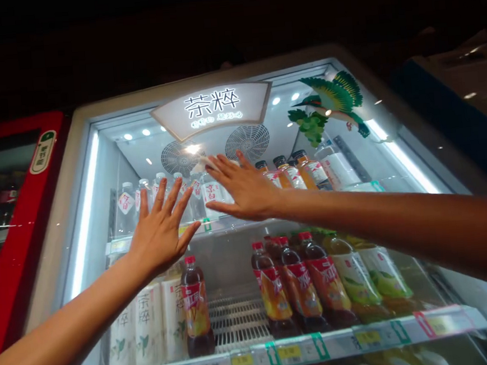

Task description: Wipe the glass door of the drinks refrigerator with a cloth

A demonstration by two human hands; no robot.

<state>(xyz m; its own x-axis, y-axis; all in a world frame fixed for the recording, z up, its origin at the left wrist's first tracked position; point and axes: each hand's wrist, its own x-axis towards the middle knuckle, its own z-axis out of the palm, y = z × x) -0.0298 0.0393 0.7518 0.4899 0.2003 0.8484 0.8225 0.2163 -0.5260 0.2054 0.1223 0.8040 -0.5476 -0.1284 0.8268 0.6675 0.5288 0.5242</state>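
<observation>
My left hand (pixel 161 234) lies flat with its fingers spread, palm toward the glass door (pixel 227 245) of a lit drinks fridge. Nothing shows in it. Higher and to the right, my right hand (pixel 244 185) is stretched out over the same door, pressing a thin white cloth (pixel 203 162) to the glass. Only bits of the cloth's edge show past the fingers; the palm hides the rest. Behind the glass, clear bottles (pixel 127 205) and amber bottles with black caps (pixel 287 173) stand on the upper shelf, partly covered by my hands.
Red-capped tea bottles (pixel 277 292) and white-labelled bottles (pixel 147 325) stand on the lower shelf, with price tags along its edge (pixel 290 353). A lit sign (pixel 212 110) and a bird sticker (pixel 334 102) are on the door's upper part. A red-framed fridge (pixel 39 221) stands left.
</observation>
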